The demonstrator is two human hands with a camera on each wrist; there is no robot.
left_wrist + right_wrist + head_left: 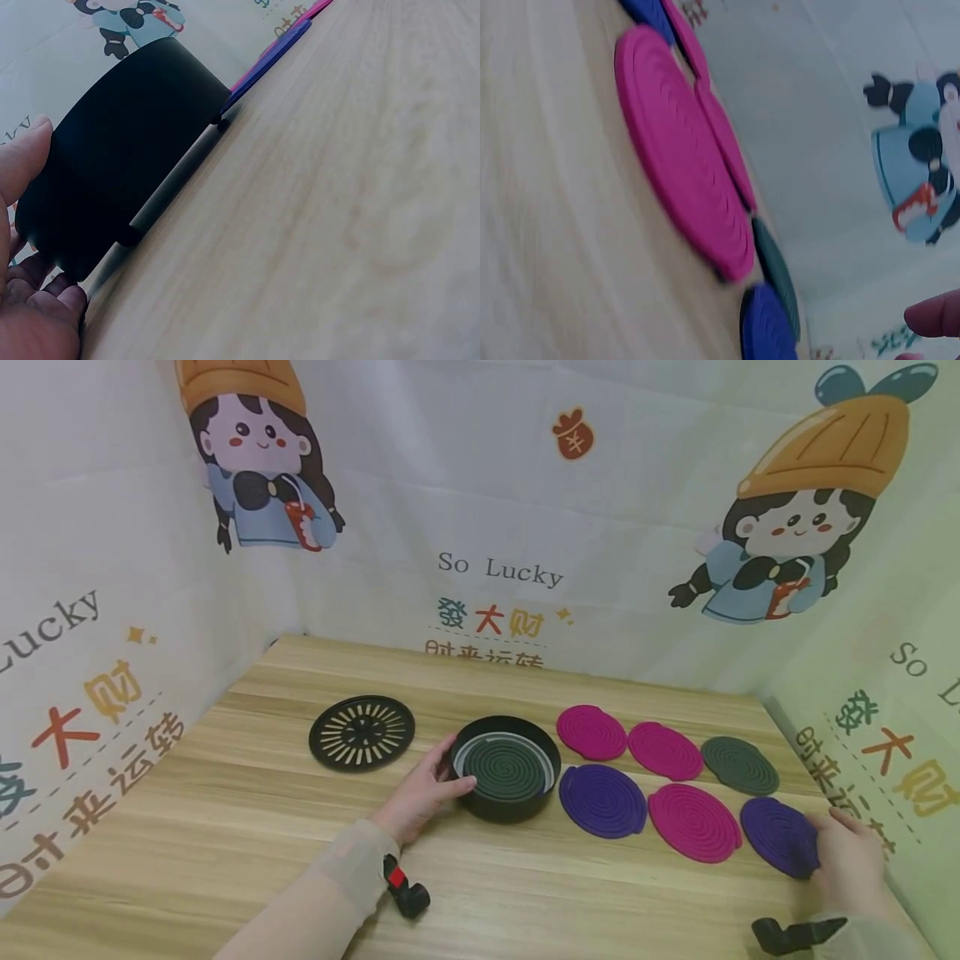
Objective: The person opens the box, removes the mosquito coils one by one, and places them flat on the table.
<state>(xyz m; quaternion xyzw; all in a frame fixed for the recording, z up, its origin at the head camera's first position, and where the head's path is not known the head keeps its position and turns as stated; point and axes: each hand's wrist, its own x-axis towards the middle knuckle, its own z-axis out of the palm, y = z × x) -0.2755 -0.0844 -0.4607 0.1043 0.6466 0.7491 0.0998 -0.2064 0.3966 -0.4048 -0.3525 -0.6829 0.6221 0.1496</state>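
Note:
My left hand [422, 793] holds the side of a round black mosquito coil holder [504, 812], its thumb at the rim. In the left wrist view the fingers [56, 294] curl at the holder's lower edge. A dark green mosquito coil [504, 768] lies inside, within a pale ring. At the far right, my right hand [851, 856] is beside a purple-blue mosquito coil [778, 835] and overlaps its edge in the head view. The right wrist view shows only fingertips [937, 315], spread apart from the coils, with nothing between them.
Right of the holder lie a blue coil [603, 802], pink coils [591, 732] [665, 750] [694, 822] and a green coil [740, 765], close together. A slotted black lid [362, 732] lies to the left. Printed cloth walls [495, 510] enclose the wooden table [225, 827].

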